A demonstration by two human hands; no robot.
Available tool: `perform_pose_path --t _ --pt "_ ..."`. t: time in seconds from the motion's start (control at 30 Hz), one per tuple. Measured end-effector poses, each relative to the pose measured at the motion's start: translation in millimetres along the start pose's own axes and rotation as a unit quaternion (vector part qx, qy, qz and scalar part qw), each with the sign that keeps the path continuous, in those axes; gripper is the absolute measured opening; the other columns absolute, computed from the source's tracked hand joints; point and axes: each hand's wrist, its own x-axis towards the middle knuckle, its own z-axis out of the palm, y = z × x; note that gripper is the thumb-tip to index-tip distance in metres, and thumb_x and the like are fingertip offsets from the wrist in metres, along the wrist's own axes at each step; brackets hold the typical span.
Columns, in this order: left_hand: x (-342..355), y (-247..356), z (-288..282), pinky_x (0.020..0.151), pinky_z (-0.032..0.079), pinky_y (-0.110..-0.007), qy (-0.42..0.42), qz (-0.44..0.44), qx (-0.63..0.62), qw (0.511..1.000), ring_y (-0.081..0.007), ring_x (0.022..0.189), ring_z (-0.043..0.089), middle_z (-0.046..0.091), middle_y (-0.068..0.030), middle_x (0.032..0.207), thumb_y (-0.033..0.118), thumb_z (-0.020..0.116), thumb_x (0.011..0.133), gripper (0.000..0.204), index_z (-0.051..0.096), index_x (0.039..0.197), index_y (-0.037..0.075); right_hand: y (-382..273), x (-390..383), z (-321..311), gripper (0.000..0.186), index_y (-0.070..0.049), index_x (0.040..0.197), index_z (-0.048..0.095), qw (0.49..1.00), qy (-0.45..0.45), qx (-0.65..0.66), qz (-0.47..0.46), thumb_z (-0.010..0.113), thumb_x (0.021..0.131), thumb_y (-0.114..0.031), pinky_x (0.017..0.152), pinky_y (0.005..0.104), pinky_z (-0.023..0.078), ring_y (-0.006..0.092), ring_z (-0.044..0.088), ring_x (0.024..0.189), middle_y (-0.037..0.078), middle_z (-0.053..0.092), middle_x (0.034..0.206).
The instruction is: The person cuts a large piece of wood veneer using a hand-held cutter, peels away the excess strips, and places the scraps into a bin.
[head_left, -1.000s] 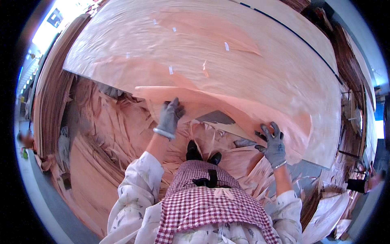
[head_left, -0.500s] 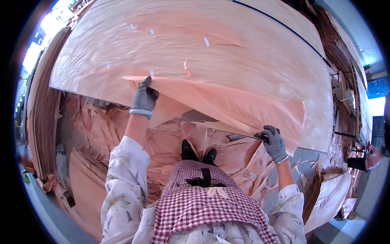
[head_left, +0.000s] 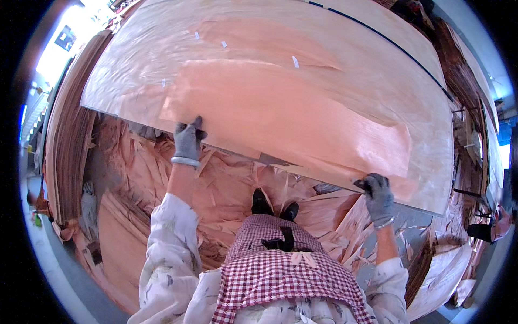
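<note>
Salmon-pink thin oblong veneer sheet [head_left: 259,108] on broad pale veneer-faced panel [head_left: 377,65]: apparently squaring near edge, with gray-gloved left hand [head_left: 188,143] seemingly pinching near-left corner and gray-gloved right hand [head_left: 380,198] half-curled at right end, grip unclear, next needing even edge tension.

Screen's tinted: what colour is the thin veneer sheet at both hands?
Salmon pink; the veneer sheet shows best in head view.

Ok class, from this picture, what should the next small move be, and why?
Perhaps the right hand should smooth the right end of the orange sheet while the left hand steadies it: the far edge looks wavy toward the right, and both hands are at the near edge.
</note>
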Motion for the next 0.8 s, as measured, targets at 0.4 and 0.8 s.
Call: perform_pose_path --t 0.4,0.8 --pt "23 -58 -68 0.046 0.048 -0.024 0.047 -0.042 0.106 0.992 -0.0119 0.057 0.057 0.062 -0.0011 0.081 0.007 0.065 0.083 0.018 0.058 0.099 0.010 17 -16 49 0.033 -0.008 0.099 0.057 0.997 -0.064 0.013 0.036 0.064 0.067 -0.003 0.083 0.0431 0.047 0.0347 0.052 0.102 0.012 0.054 0.109" --pt "18 -81 -82 0.054 0.053 -0.024 -0.014 -0.027 0.082 0.996 -0.0123 0.067 0.061 0.064 -0.0035 0.090 0.001 0.061 0.084 0.023 0.058 0.107 0.005 46 -41 52 0.029 -0.005 0.098 0.056 0.993 -0.036 -0.009 0.113 0.065 0.070 -0.008 0.090 0.0432 0.045 0.0369 0.050 0.106 0.015 0.054 0.113"
